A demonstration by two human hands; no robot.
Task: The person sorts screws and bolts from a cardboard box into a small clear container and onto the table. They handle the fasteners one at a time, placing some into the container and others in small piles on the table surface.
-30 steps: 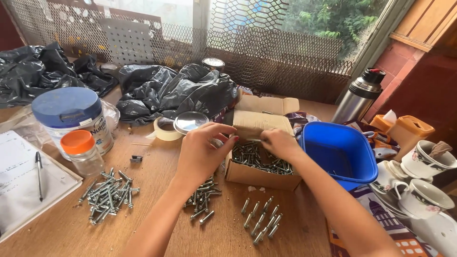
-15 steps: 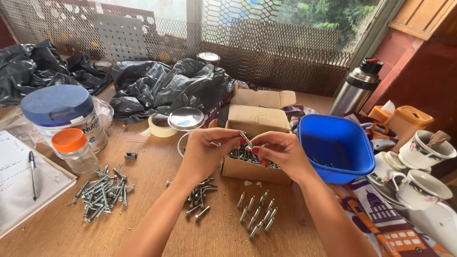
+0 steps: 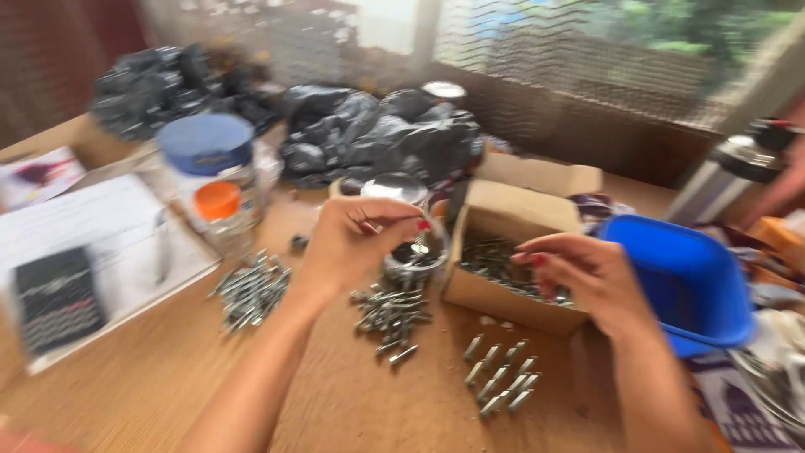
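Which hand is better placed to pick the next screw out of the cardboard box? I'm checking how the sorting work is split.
Probably the right hand: it hovers open over the cardboard box of screws. The left hand is pinched above the small glass jar, apparently busy.

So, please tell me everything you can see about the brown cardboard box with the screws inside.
The brown cardboard box is small and rectangular, of plain matt card, and stands open on the wooden table. Its flaps are folded up and back at the far side. Inside lies a heap of grey metal screws. The blue plastic tub sits right beside it. The right hand hovers over its near right corner; whether it touches is blurred. The left hand is apart from it.
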